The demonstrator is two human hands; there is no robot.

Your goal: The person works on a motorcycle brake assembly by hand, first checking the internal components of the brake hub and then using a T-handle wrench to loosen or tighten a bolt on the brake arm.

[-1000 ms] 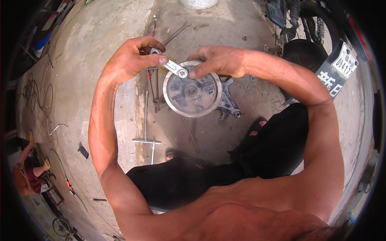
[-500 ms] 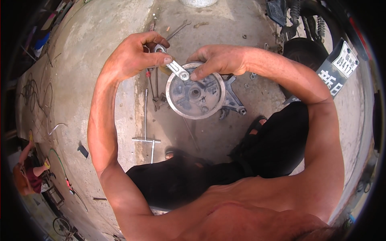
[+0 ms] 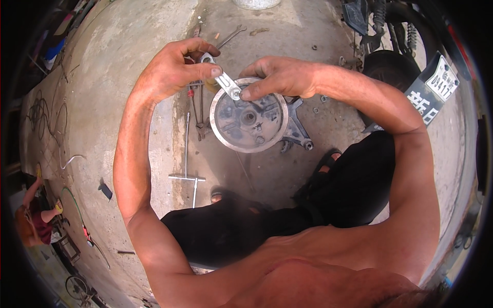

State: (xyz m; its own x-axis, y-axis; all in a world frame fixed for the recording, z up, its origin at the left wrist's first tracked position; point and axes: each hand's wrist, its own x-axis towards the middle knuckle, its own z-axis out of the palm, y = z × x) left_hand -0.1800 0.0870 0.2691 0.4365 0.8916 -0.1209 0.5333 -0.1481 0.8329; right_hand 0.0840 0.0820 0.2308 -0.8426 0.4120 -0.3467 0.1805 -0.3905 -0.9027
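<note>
A slotted silver brake arm (image 3: 226, 83) is pinched between the thumb and fingers of my left hand (image 3: 169, 73). Its lower end, with a bolt-like round fitting, rests at the upper edge of a dusty round brake plate (image 3: 232, 131). My right hand (image 3: 288, 77) closes on that edge, its thumb against the end of the arm; the fingers behind are partly hidden. The plate has a hole in its middle and a pale metal rim. A dark grey metal bracket (image 3: 297, 126) juts out from behind its right side.
Left of the plate lie a T-handle wrench (image 3: 187, 178), a red-marked tool (image 3: 190, 93) and a spanner (image 3: 233, 35). Nuts and washers (image 3: 316, 110) dot the concrete at right. A motorbike wheel (image 3: 387, 72) stands upper right, and a person (image 3: 32, 220) is at far left.
The brake arm and my left hand have shifted very slightly right and up. Both hands keep their hold.
</note>
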